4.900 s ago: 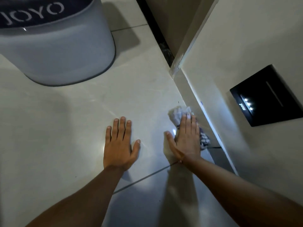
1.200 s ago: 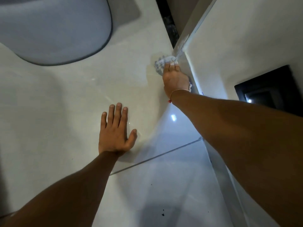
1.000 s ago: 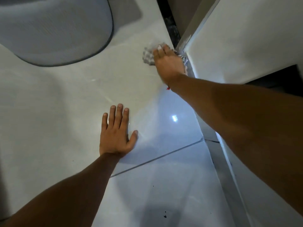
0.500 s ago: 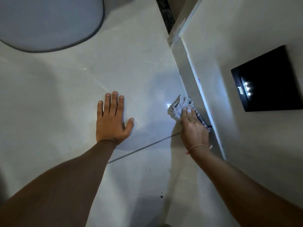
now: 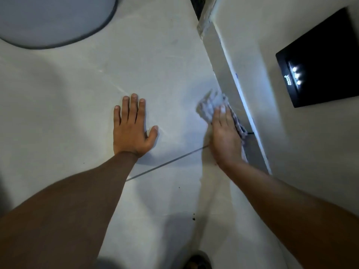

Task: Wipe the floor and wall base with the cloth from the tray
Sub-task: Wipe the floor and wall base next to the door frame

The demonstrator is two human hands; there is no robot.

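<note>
My right hand (image 5: pixel 225 136) presses a crumpled white and grey cloth (image 5: pixel 210 105) flat against the pale tiled floor (image 5: pixel 155 65), right beside the grey wall base (image 5: pixel 227 74). Part of the cloth pokes out past my fingertips and along the hand's right edge; the rest lies hidden under my palm. My left hand (image 5: pixel 132 129) rests flat on the floor to the left, fingers spread, holding nothing. The tray is not in view.
A large grey round container (image 5: pixel 54 20) stands on the floor at the top left. A black wall panel (image 5: pixel 320 61) with small white lights sits on the right wall. A dark grout line (image 5: pixel 167 164) crosses the floor between my hands. Small dark specks (image 5: pixel 193 218) lie nearer me.
My right hand swept the cloth from the far corner of the wall base back toward me along the base. In the last half second it shifted only slightly. My left hand stayed planted.
</note>
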